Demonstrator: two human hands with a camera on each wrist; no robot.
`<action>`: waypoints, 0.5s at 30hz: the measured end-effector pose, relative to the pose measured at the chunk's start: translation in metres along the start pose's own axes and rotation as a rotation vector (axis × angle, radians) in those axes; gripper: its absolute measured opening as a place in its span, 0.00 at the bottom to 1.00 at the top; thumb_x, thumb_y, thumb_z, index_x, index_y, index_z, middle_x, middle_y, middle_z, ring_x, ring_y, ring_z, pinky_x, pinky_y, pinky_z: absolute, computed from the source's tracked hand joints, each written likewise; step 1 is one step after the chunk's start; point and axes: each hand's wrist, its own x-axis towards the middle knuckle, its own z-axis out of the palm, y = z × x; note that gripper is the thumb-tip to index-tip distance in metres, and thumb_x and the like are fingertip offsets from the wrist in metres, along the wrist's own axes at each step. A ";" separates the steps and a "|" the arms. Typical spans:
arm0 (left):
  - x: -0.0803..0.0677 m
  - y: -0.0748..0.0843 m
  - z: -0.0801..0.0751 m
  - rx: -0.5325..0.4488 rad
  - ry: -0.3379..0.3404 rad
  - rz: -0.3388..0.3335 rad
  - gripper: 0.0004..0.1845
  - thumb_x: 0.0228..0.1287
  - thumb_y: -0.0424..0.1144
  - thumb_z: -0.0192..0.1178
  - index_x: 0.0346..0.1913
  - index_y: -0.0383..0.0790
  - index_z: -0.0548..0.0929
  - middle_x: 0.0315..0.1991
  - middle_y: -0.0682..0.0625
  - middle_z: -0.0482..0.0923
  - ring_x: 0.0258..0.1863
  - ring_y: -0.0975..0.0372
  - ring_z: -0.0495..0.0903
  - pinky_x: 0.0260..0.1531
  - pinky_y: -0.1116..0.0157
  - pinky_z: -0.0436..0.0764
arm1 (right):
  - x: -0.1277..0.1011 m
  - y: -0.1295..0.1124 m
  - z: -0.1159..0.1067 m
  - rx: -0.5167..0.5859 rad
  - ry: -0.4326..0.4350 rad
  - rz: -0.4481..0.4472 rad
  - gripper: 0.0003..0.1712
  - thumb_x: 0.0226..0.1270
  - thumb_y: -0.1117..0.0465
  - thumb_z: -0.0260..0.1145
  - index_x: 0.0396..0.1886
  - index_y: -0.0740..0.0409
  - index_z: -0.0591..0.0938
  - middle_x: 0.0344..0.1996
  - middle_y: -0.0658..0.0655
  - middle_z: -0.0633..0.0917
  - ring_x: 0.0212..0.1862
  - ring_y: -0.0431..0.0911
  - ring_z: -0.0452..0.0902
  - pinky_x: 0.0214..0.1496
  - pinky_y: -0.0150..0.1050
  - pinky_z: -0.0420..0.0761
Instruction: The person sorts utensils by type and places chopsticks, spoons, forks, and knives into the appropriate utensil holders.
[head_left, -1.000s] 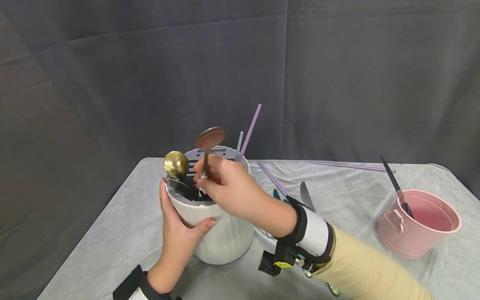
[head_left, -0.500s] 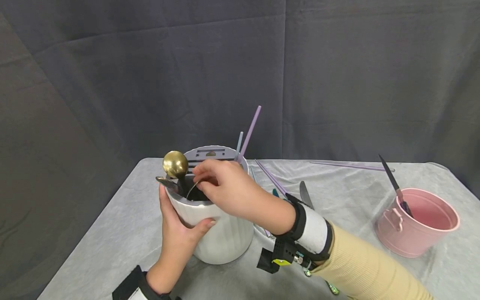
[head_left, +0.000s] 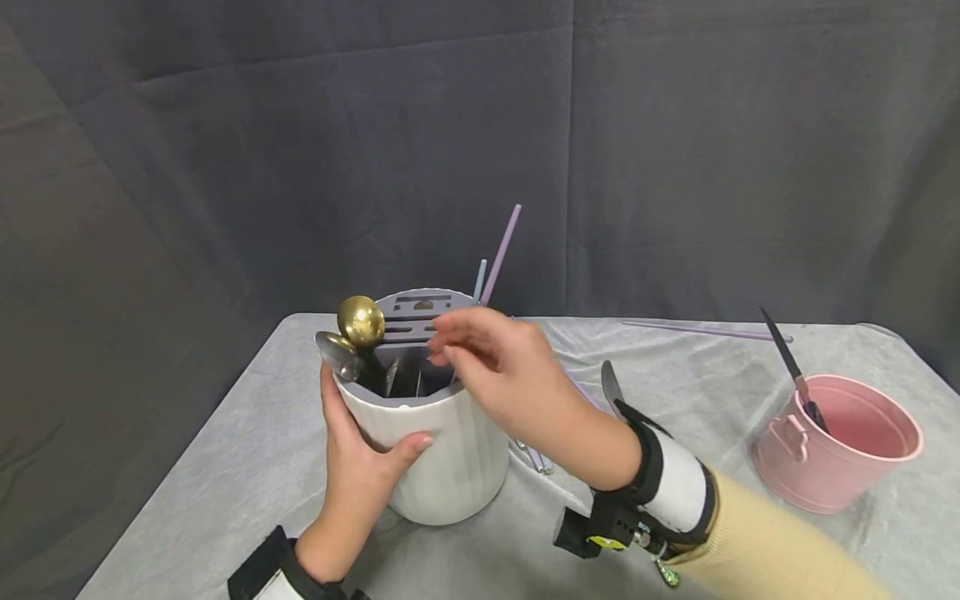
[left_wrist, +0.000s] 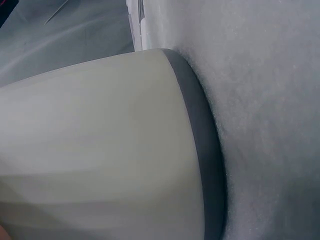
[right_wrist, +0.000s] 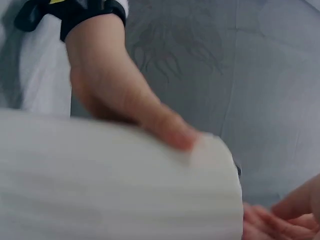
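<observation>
A white ribbed utensil holder [head_left: 442, 462] stands on the grey cloth, and my left hand [head_left: 358, 454] grips its near side with the thumb across the front. In it stand a gold round-headed ladle [head_left: 361, 321], a silver spoon [head_left: 337, 353] and purple and blue sticks [head_left: 498, 254]. My right hand [head_left: 491, 362] hovers just over the holder's right rim with relaxed fingers and holds nothing. The left wrist view is filled by the holder's wall [left_wrist: 100, 150] and grey base. In the right wrist view the left thumb [right_wrist: 125, 95] lies on the holder [right_wrist: 100, 180].
A pink metal bucket [head_left: 795, 479] with a dark knife [head_left: 786, 360] in it stands at the right. A table knife [head_left: 611, 385] and more purple sticks [head_left: 534, 457] lie behind my right wrist. One long purple stick [head_left: 705, 331] lies at the table's back edge.
The copper spoon held above the holder went down into it and was let go. My right hand has since drawn back to the right, with nothing in it. The left hand kept its grip.
</observation>
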 end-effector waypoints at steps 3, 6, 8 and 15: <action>0.001 0.000 -0.001 -0.006 0.002 0.008 0.68 0.44 0.68 0.70 0.76 0.38 0.40 0.73 0.41 0.52 0.69 0.57 0.56 0.66 0.68 0.55 | -0.009 0.008 -0.015 0.061 0.081 0.014 0.08 0.63 0.80 0.58 0.42 0.76 0.79 0.33 0.64 0.85 0.35 0.48 0.84 0.41 0.37 0.83; 0.001 -0.001 -0.002 -0.008 0.009 0.011 0.69 0.43 0.68 0.70 0.76 0.38 0.40 0.73 0.41 0.52 0.70 0.57 0.56 0.66 0.68 0.55 | -0.018 0.021 -0.029 0.049 0.123 0.078 0.07 0.65 0.78 0.58 0.41 0.74 0.79 0.32 0.62 0.84 0.33 0.47 0.82 0.39 0.37 0.83; 0.001 -0.001 -0.002 -0.012 0.010 0.011 0.68 0.43 0.67 0.71 0.76 0.38 0.40 0.73 0.42 0.52 0.69 0.57 0.56 0.67 0.68 0.54 | -0.022 0.032 -0.036 0.006 0.115 0.155 0.07 0.66 0.76 0.58 0.42 0.73 0.79 0.31 0.62 0.84 0.32 0.48 0.82 0.38 0.35 0.83; 0.001 0.000 -0.003 -0.021 0.011 0.014 0.68 0.43 0.67 0.71 0.76 0.38 0.41 0.72 0.42 0.54 0.69 0.58 0.57 0.66 0.68 0.55 | -0.035 0.088 -0.046 -0.247 -0.121 0.456 0.07 0.66 0.70 0.61 0.41 0.72 0.78 0.28 0.58 0.81 0.28 0.48 0.80 0.31 0.38 0.79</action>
